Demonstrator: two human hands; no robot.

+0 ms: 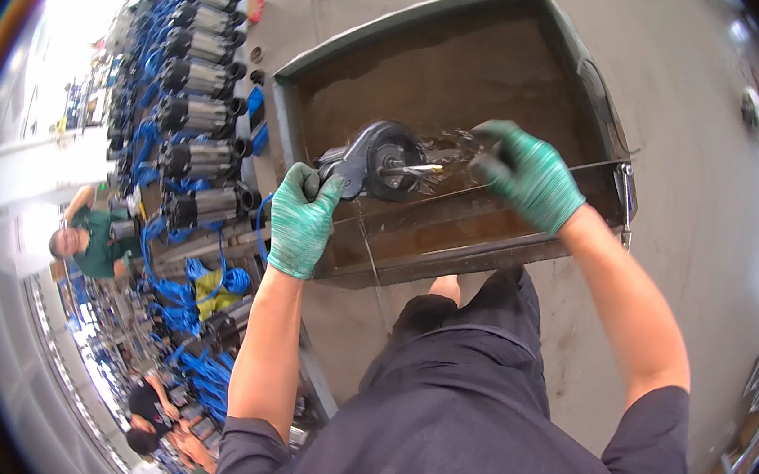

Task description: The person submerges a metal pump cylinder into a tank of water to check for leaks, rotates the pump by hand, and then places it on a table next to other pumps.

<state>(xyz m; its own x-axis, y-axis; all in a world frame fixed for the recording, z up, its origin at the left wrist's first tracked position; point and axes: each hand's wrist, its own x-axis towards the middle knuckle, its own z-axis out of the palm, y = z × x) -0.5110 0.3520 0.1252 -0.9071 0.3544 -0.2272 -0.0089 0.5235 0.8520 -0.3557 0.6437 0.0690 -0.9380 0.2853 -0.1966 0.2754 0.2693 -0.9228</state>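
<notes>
My left hand (301, 221), in a green knit glove with dark fingertips, is closed on a black pump (371, 150). The pump's round open end faces right, with a pale shaft (412, 169) sticking out of its middle. It is held over a large metal water tank (286, 120) filled with brown, murky water. Splashing water (450, 148) shows between the pump and my right hand (529, 173). That hand wears the same kind of glove and hovers above the tank, apart from the pump. Its fingers are bent and smeared by motion, and what they hold, if anything, is unclear.
A long row of silver-and-black pumps (205, 113) with blue cables (180, 296) stands on the left. A metal bar (487, 251) runs along the tank's near side. Two people (99, 244) are farther left. Grey floor (683, 173) lies to the right.
</notes>
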